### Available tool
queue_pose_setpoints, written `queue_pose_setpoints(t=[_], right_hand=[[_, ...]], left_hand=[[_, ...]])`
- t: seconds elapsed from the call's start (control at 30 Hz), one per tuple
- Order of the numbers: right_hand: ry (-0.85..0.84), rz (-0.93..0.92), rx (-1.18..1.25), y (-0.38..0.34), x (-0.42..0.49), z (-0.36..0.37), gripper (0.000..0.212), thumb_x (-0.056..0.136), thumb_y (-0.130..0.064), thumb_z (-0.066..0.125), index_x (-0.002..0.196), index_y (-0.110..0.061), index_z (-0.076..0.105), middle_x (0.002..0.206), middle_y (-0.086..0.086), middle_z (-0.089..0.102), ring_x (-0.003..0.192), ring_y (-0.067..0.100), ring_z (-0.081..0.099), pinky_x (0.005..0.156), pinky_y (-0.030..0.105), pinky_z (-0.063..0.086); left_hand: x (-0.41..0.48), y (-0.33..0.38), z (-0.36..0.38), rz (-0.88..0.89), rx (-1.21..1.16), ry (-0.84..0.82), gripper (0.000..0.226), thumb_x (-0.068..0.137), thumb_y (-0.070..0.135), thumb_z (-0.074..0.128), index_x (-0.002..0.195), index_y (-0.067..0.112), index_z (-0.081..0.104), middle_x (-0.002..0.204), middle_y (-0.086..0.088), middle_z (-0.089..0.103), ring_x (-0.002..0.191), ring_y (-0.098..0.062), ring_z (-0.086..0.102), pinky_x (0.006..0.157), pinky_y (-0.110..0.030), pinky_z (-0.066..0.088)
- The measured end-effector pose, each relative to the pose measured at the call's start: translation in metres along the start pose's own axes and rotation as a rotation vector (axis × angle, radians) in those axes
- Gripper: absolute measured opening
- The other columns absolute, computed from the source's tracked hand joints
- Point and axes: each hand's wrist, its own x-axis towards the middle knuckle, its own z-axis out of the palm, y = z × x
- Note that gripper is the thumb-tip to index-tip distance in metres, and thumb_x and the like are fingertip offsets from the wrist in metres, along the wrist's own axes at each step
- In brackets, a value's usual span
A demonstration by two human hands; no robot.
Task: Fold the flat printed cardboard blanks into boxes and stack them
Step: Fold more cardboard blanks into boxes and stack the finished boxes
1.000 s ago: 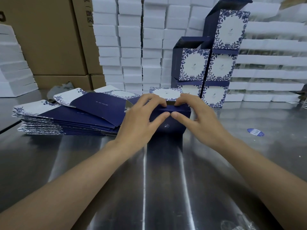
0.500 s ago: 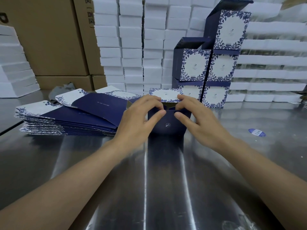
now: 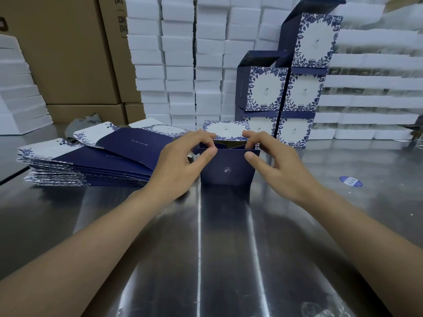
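Both your left hand and right hand pinch the top edge of the half-folded box; its white front emblem is unreadable.

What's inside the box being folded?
Through the open top of the half-folded box, only bare brown inner cardboard shows. Its navy front wall hides the rest; left hand and right hand pinch the top corners.

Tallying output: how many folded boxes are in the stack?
5: bottom left box, bottom right box, middle left box, middle right box, top box. Others may hide behind.
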Motion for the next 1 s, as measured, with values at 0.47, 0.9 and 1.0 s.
queue_pose_setpoints(t=[0.47, 0.9, 1.0], right_hand=[[0.032, -0.021, -0.032, -0.007, -0.004, -0.005, 0.044, 0.096, -0.027, 0.073, 0.137, -0.026, 0.057, 0.135, -0.013, 0.067, 0.130, 0.008, 0.061, 0.114, 0.042, 0.046], [0.064, -0.062, -0.121, -0.014, -0.002, -0.005, 0.033, 0.095, -0.023, 0.073, 0.125, -0.027, 0.060, 0.121, -0.015, 0.068, 0.115, 0.012, 0.063, 0.101, 0.042, 0.050], [0.065, -0.094, -0.057, -0.013, -0.001, -0.008, 0.032, 0.095, -0.025, 0.061, 0.126, -0.027, 0.059, 0.121, -0.014, 0.068, 0.119, 0.014, 0.063, 0.103, 0.040, 0.050]], left_hand=[[-0.001, 0.004, -0.002, -0.020, 0.011, 0.068, 0.041, 0.094, 0.031, 0.080, 0.133, 0.035, 0.069, 0.130, 0.023, 0.065, 0.102, -0.003, 0.066, 0.086, -0.015, 0.052], [0.000, 0.016, 0.000, -0.029, 0.060, 0.047, 0.027, 0.093, 0.024, 0.080, 0.119, 0.027, 0.072, 0.115, 0.019, 0.066, 0.111, -0.013, 0.062, 0.092, -0.030, 0.054], [-0.001, 0.017, 0.001, -0.100, -0.038, 0.082, 0.028, 0.094, 0.017, 0.078, 0.116, 0.032, 0.070, 0.112, 0.023, 0.068, 0.100, -0.008, 0.067, 0.083, -0.015, 0.050]])
